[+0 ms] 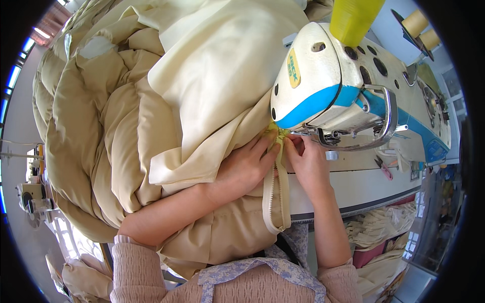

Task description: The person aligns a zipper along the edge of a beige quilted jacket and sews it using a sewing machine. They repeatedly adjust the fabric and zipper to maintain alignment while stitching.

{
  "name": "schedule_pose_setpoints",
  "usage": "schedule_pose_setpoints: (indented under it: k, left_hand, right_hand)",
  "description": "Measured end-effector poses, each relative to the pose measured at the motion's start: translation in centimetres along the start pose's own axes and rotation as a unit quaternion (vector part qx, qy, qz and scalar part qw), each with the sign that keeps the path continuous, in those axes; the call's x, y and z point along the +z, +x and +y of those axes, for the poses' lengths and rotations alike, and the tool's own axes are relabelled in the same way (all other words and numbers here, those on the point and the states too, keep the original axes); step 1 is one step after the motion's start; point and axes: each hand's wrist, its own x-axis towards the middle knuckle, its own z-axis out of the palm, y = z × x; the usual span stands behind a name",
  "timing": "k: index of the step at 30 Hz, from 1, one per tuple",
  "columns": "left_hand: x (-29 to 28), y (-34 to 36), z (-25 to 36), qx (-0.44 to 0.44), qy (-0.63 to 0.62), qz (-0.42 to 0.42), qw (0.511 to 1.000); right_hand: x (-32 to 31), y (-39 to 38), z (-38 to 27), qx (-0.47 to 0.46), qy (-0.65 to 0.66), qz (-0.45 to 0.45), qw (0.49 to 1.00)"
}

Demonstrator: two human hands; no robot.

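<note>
A white and blue sewing machine (313, 86) stands ahead, its needle area lit yellow. Just in front of the needle, my left hand (247, 164) lies over the beige garment (212, 232), fingers stretched toward the presser foot and pressing on the cloth. My right hand (308, 160) is closed at the right edge of the zipper tape (276, 202), pinching it beside the needle. From my hands the zipper hangs down in a loop toward my lap. The puffy beige garment and its cream lining (197, 81) cover the table to the left. The needle tip is hidden.
On the white table (348, 184) at right lie small pink-handled snips (384, 169) and a small pale roll (332, 155). A yellow cup-like container (353, 20) sits atop the machine, with thread cones (417, 25) behind. Pale cloth pieces (381, 224) are heaped below the table's right edge.
</note>
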Motion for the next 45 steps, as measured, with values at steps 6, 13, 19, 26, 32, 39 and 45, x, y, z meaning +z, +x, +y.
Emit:
schedule_pose_setpoints:
  k: [6, 13, 19, 26, 32, 39, 45]
  left_hand:
    - [0.5, 0.1, 0.0, -0.011, -0.004, 0.003, 1.000]
    - [0.9, 0.9, -0.9, 0.000, -0.009, 0.014, 1.000]
    - [1.0, 0.8, -1.1, 0.005, -0.024, 0.018, 1.000]
    - [0.9, 0.7, -1.1, -0.001, -0.032, 0.019, 0.999]
    - [0.6, 1.0, -1.1, 0.008, -0.022, 0.023, 0.999]
    - [0.6, 0.9, -1.6, 0.001, -0.013, 0.013, 1.000]
    - [0.8, 1.1, -1.5, 0.013, -0.019, 0.036, 0.999]
  right_hand:
    - [-0.4, 0.5, -0.2, -0.002, 0.000, -0.003, 1.000]
    - [-0.5, 1.5, 1.1, -0.068, -0.065, -0.012, 0.995]
    - [-0.6, 1.6, 1.7, 0.012, -0.012, -0.064, 0.998]
    - [-0.6, 1.5, 2.3, 0.019, -0.016, -0.088, 0.996]
    - [-0.5, 1.5, 2.9, -0.009, -0.043, -0.073, 0.996]
    - [-0.9, 2.4, 1.8, 0.046, -0.016, -0.137, 0.989]
    - [-1.0, 2.4, 1.5, -0.022, -0.056, -0.088, 0.994]
